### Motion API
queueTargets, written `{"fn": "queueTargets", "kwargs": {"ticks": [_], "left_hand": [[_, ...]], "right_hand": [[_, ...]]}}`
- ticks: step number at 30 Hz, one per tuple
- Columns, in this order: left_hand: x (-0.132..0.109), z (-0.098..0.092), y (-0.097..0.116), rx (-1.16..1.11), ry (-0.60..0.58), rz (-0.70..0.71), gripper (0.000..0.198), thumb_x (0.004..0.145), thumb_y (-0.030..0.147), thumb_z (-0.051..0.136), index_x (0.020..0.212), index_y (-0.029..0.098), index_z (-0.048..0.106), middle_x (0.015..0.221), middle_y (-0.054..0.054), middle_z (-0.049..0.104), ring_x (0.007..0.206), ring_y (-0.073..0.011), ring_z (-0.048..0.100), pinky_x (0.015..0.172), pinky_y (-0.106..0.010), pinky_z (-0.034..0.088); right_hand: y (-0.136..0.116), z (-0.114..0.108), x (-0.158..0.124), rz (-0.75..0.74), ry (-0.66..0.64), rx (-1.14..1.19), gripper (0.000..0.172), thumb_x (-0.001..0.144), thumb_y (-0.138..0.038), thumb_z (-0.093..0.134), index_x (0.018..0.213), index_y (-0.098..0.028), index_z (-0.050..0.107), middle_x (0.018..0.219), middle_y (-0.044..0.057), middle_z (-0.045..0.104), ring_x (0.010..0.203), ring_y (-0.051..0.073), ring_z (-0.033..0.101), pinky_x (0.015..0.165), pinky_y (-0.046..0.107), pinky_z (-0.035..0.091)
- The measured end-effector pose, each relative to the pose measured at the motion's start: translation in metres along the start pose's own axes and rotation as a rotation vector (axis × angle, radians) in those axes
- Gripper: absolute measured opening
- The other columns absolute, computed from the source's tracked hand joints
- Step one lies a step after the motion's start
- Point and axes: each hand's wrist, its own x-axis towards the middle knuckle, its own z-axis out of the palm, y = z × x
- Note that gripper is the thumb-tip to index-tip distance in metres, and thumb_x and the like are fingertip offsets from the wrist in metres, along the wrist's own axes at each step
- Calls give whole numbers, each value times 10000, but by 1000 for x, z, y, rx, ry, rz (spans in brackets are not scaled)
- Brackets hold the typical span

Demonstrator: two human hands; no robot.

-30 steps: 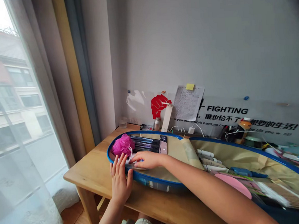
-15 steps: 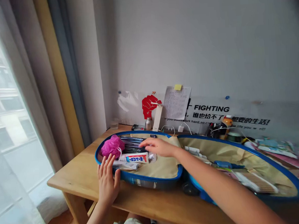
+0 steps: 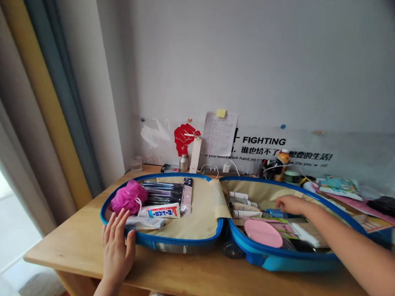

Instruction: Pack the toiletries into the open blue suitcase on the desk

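The right hand (image 3: pixel 291 204) hangs over the case's right half, fingers bent down; whether they grip anything I cannot tell. The left hand (image 3: pixel 118 246) is spread, holding nothing visible, at the near rim by the left half's outer end.

Half a second ago the right hand was above the pens; now it is over the other half. I judge that handling has passed to that side, the left half's contents being left ungripped, with the left hand remaining at its rim.

The table (image 3: pixel 55 241) runs under everything, its wood showing to the left of the left hand. On it the case (image 3: pixel 197 241) lies open, hinge flap (image 3: pixel 219 198) between the hands. Ahead of the left hand sits the puff (image 3: pixel 129 198), then the pens (image 3: pixel 161 191) beyond it. The pink oval (image 3: pixel 263 233) is nearer the wearer than the right hand, and the white tubes (image 3: pixel 240 203) are left of it. The toothpaste (image 3: pixel 163 211) lies right of the left hand. Just beside the right fingertips, perhaps touching, is the blue thing (image 3: pixel 274 213).

The rim passes behind the right hand and, nearer, under its forearm, so a low sideways sweep could catch it. Beige lining (image 3: pixel 198 215) shows between the toothpaste and the flap, leaving room to move there.
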Motion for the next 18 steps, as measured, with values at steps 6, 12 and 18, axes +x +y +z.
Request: {"fn": "queueTargets", "kwargs": {"ticks": [6,12,18], "left_hand": [[0,0,-1,-14,8,2,502,988,390,356,1463,239,416,1437,-125,515,1453,-294,317,1199,-532,210],[0,-1,-1,-14,7,11,495,990,379,362,1462,240,415,1441,-121,513,1454,-291,314,1200,-528,209],[1,-2,2,-13,14,14,482,991,368,369,1454,245,427,1431,-113,527,1444,-288,333,1202,-520,204]], "right_hand": [[11,18,11,-10,-128,-65,350,475,-101,681,786,-243,759,899,55,761,933,290,708,850,365,528],[10,22,13,-58,-145,-73,345,484,-134,660,785,-263,768,910,52,775,929,299,717,854,372,532],[5,21,9,-87,-72,-73,329,506,-122,648,789,-237,770,881,62,778,876,285,733,823,356,547]]}}
